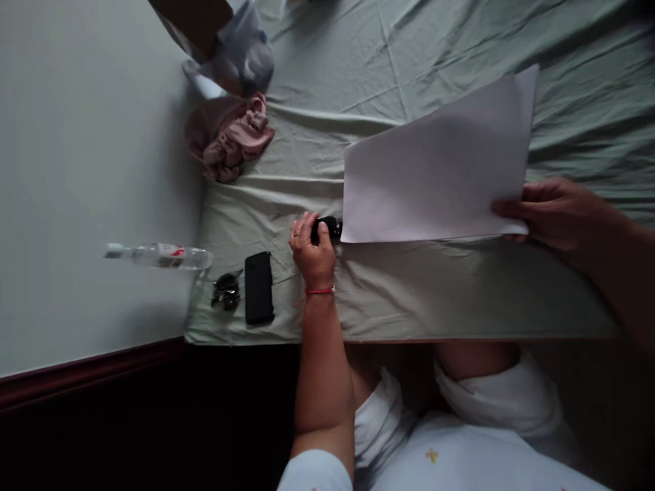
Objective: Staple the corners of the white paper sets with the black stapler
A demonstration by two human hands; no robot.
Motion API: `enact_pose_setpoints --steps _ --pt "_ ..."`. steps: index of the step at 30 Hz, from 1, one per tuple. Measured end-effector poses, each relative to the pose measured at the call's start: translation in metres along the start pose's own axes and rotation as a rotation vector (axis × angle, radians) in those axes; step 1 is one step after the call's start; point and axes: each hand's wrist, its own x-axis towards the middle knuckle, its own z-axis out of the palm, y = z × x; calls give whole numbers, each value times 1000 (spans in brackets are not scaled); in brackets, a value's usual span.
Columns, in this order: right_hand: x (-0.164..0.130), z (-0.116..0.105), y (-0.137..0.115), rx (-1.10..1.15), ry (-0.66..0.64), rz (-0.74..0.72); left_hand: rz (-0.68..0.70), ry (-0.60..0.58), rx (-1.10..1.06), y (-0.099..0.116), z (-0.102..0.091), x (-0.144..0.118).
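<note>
My right hand [557, 211] pinches the lower right corner of several white paper sheets [434, 167], thumb on top and fingers beneath. The sheets are slightly fanned at their right edge and slant above the cloth. At their lower left corner, my left hand [312, 245], with a red string at the wrist, is closed over a small black object [327, 226]. A shiny bit shows at that object's right end, against the paper's edge; its kind is hard to make out.
Left of my left hand lie a black phone-like case [258, 288] and a bunch of keys [226, 290]. A clear plastic bottle [171, 256] stands by the wall. Pink cloth [233, 140] and a plastic bag [245, 51] sit farther back on the wrinkled green tablecloth [307, 164].
</note>
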Motion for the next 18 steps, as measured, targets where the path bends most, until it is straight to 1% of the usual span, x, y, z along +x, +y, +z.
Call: enact_pose_setpoints --steps 4,10,15,18 --pt "-1 4 -1 3 -23 -21 21 -41 -40 -4 3 -1" --pt "-2 6 -1 -14 -47 -25 42 -73 -49 5 2 -5" --pt "-1 6 -2 29 -30 -6 23 -94 -47 11 2 -7" --pt "-3 9 -4 47 -5 8 -16 -113 -38 15 0 -8"
